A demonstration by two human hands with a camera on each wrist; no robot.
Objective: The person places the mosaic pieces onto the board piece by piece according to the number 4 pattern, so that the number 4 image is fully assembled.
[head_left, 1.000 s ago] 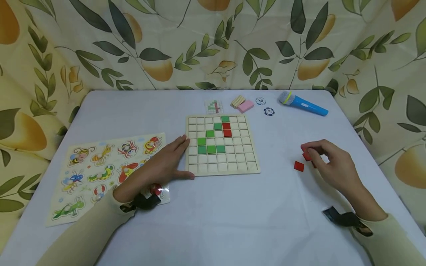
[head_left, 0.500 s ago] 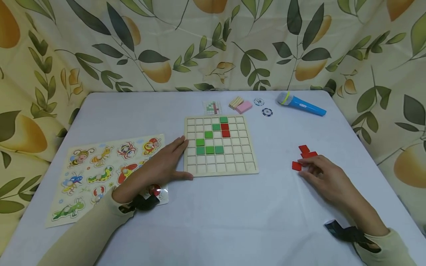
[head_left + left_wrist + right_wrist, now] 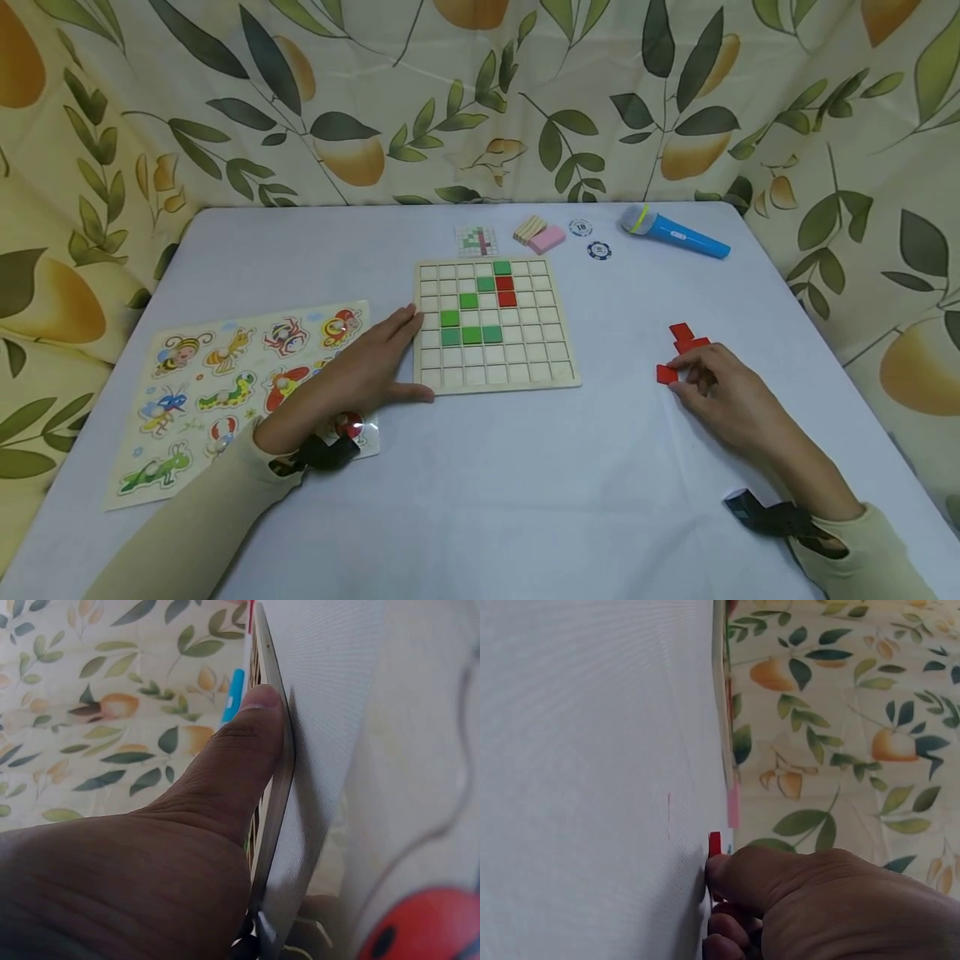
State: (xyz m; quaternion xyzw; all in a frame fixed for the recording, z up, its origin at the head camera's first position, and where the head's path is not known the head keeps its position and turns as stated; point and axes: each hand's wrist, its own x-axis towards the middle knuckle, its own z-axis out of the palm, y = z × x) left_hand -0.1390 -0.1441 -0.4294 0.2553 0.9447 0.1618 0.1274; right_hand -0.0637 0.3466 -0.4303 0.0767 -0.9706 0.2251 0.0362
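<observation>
A wooden grid board (image 3: 551, 367) lies mid-table with several green tiles (image 3: 471, 335) and two red tiles (image 3: 506, 291) set in its cells. My left hand (image 3: 393, 358) rests flat at the board's left edge, fingers straight. In the left wrist view its thumb (image 3: 251, 739) presses the board's rim (image 3: 279, 791). Three loose red tiles lie on the cloth at the right. My right hand (image 3: 684, 377) has its curled fingers on the nearest red tile (image 3: 664, 374), pinched at thumb and forefinger. That red tile (image 3: 715, 844) shows edge-on at the thumb tip. The other two red tiles (image 3: 681, 332) lie just beyond.
An insect picture board (image 3: 217, 367) lies at the left under my left forearm. At the far edge sit a small pattern card (image 3: 477, 240), wooden sticks (image 3: 528, 227), a pink block (image 3: 548, 240), two chips (image 3: 598, 250) and a blue toy microphone (image 3: 675, 233). A leaf-print curtain surrounds the table.
My right hand has come down from the farther red tiles to the nearest loose one and closed its fingertips on it. The left hand and board have stayed put.
</observation>
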